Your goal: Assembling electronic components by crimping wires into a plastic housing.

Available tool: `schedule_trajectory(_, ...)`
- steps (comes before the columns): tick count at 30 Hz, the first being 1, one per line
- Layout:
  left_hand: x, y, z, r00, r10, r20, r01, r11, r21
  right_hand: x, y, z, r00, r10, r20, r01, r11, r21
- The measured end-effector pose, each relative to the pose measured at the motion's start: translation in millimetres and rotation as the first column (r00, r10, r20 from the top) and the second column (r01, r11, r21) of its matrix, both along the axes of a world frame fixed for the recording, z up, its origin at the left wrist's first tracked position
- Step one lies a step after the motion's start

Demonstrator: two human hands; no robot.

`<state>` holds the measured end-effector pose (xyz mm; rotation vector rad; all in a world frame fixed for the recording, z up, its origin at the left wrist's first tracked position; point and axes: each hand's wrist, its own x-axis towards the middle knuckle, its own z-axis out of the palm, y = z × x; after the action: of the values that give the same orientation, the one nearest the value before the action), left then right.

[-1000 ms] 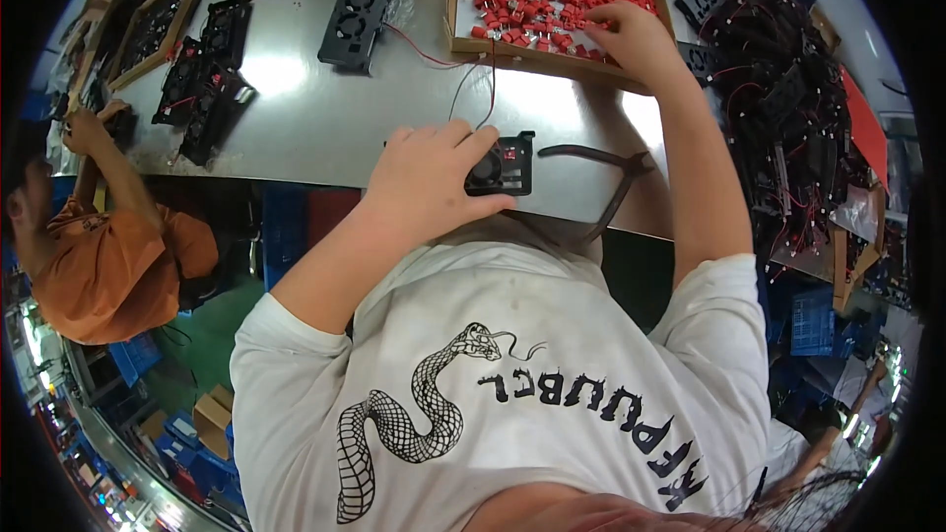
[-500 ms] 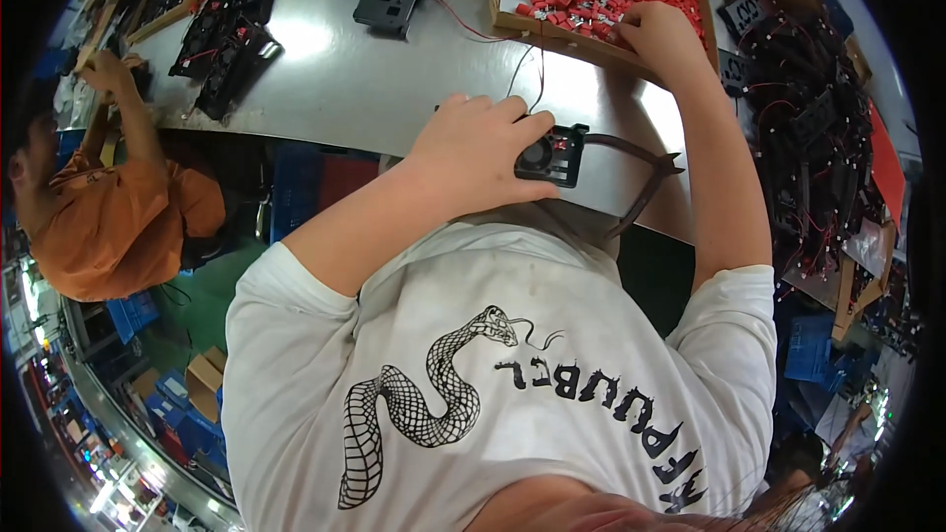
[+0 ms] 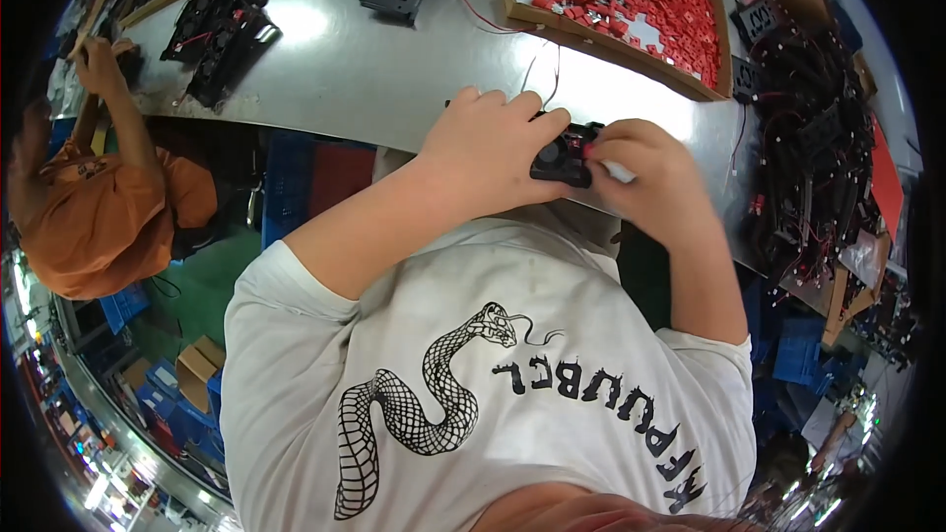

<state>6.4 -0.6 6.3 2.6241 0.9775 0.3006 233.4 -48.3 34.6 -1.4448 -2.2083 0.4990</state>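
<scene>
Holding the black fan unit (image 3: 560, 160) steady with the left grip (image 3: 490, 151), closed over it from above, with the thumb along the near side, right by the edge of the bench (image 3: 325, 69). Meeting it from the other end with the right grip (image 3: 650, 177), pinched nearly closed, apparently on a small red part (image 3: 589, 151), with something pale (image 3: 619, 171) just nearer than the fingertips. Looks like fitting work, so keep the left grip firm and still, line up square, press straight, don't twist, and ease off if it binds. Mind the thin wires (image 3: 559, 69) just beyond the left grip; best kept slack and out of the pinch. Farther off, ahead of the right grip, see plenty more red in the cardboard tray (image 3: 601, 42).

Now, hard to read: impossible to see the fan unit's left portion, covered by the left grip. Can't tell whether the red part sits in the frame or only between the fingers. Can't trace the wires' near ends either, lost behind the left grip's knuckles.
</scene>
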Motion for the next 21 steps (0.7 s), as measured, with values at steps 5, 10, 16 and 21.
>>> schedule_trajectory(5, -0.1, 1.2, 2.4, 1.0, -0.002, 0.026, 0.001, 1.0, 0.022, -9.0, 2.7, -11.9, 0.987, -0.001, 0.163, -0.004, 1.0, 0.028)
schedule_trajectory(10, 1.0, 3.1, -2.3, 0.999, 0.005, 0.047, -0.007, 0.999, 0.039, -11.4, 1.6, -13.7, 0.989, -0.002, 0.145, -0.006, 0.998, 0.057)
schedule_trajectory(16, 1.5, -1.6, 1.2, 1.0, 0.003, -0.027, -0.002, 1.0, 0.028, -7.4, 4.4, -15.9, 0.972, 0.032, 0.234, -0.054, 0.994, 0.09)
schedule_trajectory(21, 0.7, -0.7, -2.0, 0.999, 0.009, 0.035, -0.01, 0.999, 0.045, -6.7, 10.9, -11.4, 0.979, 0.078, 0.187, -0.088, 0.995, 0.045)
